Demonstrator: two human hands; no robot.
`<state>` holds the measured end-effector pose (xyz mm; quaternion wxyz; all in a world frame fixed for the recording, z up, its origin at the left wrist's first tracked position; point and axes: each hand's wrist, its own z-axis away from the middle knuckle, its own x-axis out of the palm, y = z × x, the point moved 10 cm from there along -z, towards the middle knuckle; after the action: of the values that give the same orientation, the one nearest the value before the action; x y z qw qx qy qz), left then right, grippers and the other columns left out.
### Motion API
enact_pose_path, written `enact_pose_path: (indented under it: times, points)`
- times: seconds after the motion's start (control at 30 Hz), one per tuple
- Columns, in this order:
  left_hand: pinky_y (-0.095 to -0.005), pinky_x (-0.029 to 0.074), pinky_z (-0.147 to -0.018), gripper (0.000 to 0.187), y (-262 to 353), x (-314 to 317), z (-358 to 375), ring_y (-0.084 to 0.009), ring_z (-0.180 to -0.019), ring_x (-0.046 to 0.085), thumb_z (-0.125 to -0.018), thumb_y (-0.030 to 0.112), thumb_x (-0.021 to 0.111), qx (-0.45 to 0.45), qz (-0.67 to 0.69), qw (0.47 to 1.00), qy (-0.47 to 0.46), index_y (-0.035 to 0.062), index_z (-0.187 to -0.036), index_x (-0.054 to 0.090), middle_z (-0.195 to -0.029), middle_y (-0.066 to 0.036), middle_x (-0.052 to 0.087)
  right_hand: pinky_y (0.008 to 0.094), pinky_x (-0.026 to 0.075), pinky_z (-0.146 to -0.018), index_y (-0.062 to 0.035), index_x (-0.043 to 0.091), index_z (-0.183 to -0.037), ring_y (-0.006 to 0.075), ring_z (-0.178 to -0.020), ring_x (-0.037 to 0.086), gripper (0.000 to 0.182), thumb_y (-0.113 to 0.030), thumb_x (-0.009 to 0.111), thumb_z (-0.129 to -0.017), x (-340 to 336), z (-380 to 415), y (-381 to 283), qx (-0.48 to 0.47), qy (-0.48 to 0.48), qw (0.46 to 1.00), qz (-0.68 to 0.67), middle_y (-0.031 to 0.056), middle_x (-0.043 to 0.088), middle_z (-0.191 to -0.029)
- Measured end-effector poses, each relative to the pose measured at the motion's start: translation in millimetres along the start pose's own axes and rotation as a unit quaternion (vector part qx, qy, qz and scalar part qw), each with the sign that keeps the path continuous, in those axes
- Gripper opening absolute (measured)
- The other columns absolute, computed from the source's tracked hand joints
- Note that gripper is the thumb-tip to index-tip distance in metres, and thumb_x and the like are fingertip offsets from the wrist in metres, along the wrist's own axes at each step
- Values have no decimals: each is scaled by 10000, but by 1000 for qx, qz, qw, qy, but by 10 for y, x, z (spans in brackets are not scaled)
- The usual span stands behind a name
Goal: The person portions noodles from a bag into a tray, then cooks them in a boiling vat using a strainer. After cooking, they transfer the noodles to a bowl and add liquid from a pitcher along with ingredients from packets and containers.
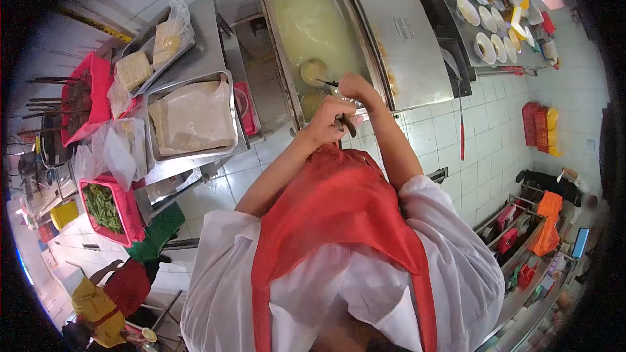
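Observation:
A metal vat of cloudy yellowish liquid stands in front of me, with round basket-like shapes at its near end. Over that end my right hand is closed on a thin dark-tipped utensil that reaches toward a round strainer in the liquid. Just left of it and nearer my body, my left hand is closed round a dark brown handle. What that handle belongs to is hidden under the hand.
A steel tray lined with brown paper lies on the left counter, beside pink baskets and plastic bags. Right of the vat is a steel cover. White bowls stand on the right shelf. A person is at lower left.

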<state>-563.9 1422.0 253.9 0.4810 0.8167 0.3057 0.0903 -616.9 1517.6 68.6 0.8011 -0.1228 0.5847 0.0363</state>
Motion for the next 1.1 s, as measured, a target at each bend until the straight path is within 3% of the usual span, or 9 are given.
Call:
enact_pose_path:
  times: [0.17,0.23,0.3,0.37,0.4,0.5,0.67,0.73,1.1]
  points:
    - [-358,227,-473,415,-7,22,38,-233,-469,279,-786,88,668,-18,1,1000,-2,12,-579,316,-537,-102,260,452,507,-657,-14,687,-733,376,-770,637,250,-180,501,-708,85,81,336,140,45,985,-92,216,653,-802]
    - [-358,229,-473,418,61,20,25,-230,-470,282,-783,91,671,3,-9,1000,-3,12,-580,314,-537,-101,262,452,513,-677,-6,680,-743,382,-779,638,247,-156,485,-729,326,-53,-48,-38,-63,997,21,217,652,-815]
    - [-359,230,-474,420,85,-35,6,-228,-472,285,-779,94,674,21,-23,1000,-2,13,-581,313,-536,-100,264,455,518,-697,-3,674,-737,387,-783,640,244,-136,471,-751,203,55,2,-34,-10,999,-38,227,645,-807]
    - [-359,234,-473,415,9,-14,55,-229,-469,290,-776,97,676,-7,-13,1000,-7,18,-580,318,-534,-101,269,470,488,-614,-23,630,-624,393,-666,610,218,-200,573,-738,-190,353,106,66,114,990,-58,200,614,-695]
    - [-356,243,-469,403,51,-25,31,-231,-464,299,-774,95,677,-10,-17,1000,-7,27,-569,337,-527,-100,280,475,498,-646,-8,653,-682,394,-695,620,201,-180,564,-737,-526,610,64,187,25,980,-68,203,627,-729]
    - [-383,274,-469,400,-34,-13,63,-308,-479,347,-727,131,703,-26,-18,999,-9,24,-577,349,-547,-134,316,481,504,-693,23,664,-727,408,-749,630,200,-147,560,-719,-1096,698,-143,172,83,980,-53,236,638,-786]
    - [-369,268,-462,388,-2,13,61,-286,-469,334,-738,114,695,-7,-6,1000,-13,22,-572,357,-531,-118,324,457,526,-737,25,684,-821,406,-834,650,242,-135,549,-700,-500,75,-139,245,-39,959,-136,265,650,-879]
    - [-358,268,-463,372,-13,-30,45,-265,-463,325,-749,93,688,0,-6,1000,-18,22,-567,372,-521,-106,329,447,531,-741,20,690,-843,405,-841,653,255,-139,564,-689,-476,-33,-306,168,-79,980,-77,266,652,-884]
    - [-322,240,-448,374,-56,-38,-14,-177,-455,302,-791,101,668,-36,-18,999,23,11,-567,382,-510,-69,294,449,524,-753,1,683,-832,374,-843,652,234,-167,596,-694,-471,815,83,286,23,947,-142,237,657,-863]
